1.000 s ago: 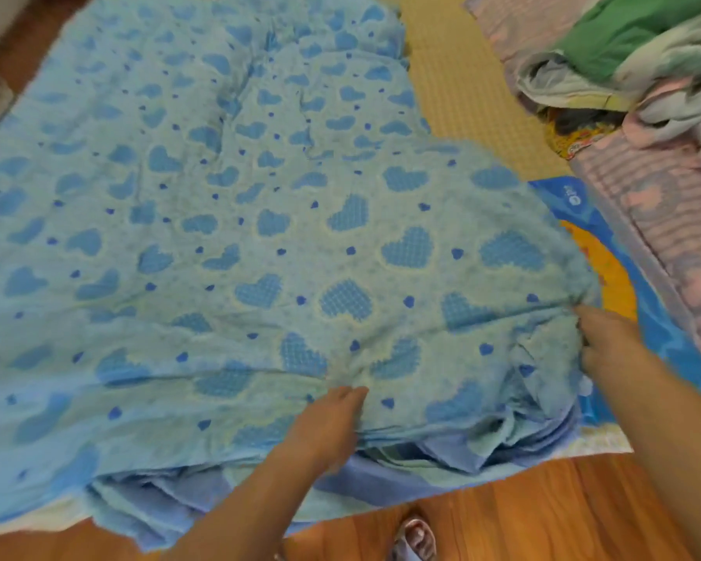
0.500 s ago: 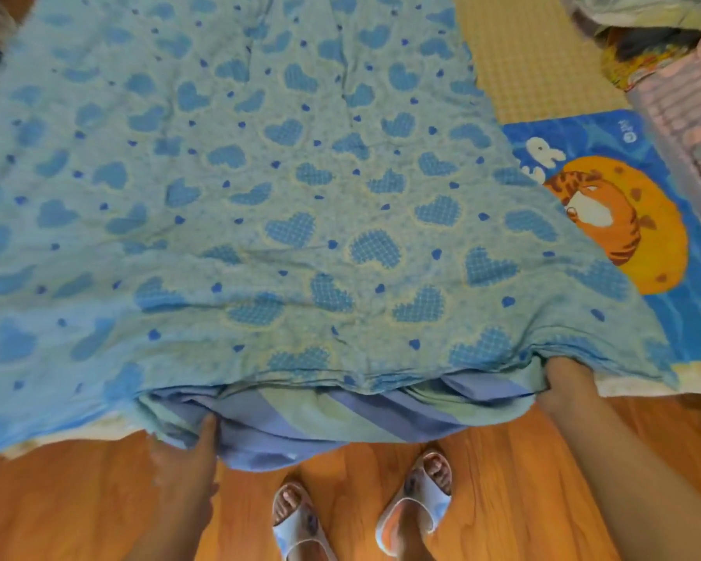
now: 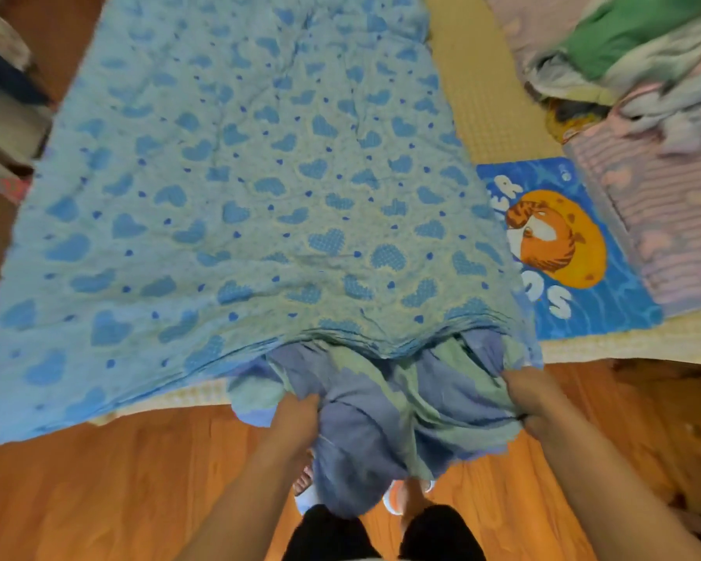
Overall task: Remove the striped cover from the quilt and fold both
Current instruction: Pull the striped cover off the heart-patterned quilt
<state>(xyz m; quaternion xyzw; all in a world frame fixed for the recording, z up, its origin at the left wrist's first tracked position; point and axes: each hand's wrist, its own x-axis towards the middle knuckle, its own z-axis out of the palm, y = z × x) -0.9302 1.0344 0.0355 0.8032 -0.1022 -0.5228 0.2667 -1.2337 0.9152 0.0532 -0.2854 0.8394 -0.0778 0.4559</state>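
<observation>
A light blue quilt (image 3: 239, 204) with a heart pattern lies spread across a yellow mat, its near edge hanging over the wood floor. The striped cover (image 3: 381, 415), in blue-violet and green bands, sticks out bunched from under the quilt's near edge and hangs down in front of my legs. My left hand (image 3: 296, 417) grips a fold of the cover at its left side. My right hand (image 3: 529, 392) grips the cover at its right side, beside the quilt's near right corner.
A yellow woven mat (image 3: 490, 107) lies under the quilt. On it to the right sits a blue mat with an orange tiger picture (image 3: 559, 244). A pink striped blanket (image 3: 664, 212) and a pile of green and white laundry (image 3: 632, 46) sit far right. Wood floor (image 3: 118, 479) is nearest me.
Both hands have pulled the striped cover further out from under the quilt toward me. Much more of the cover now hangs free, and my left hand has shifted right.
</observation>
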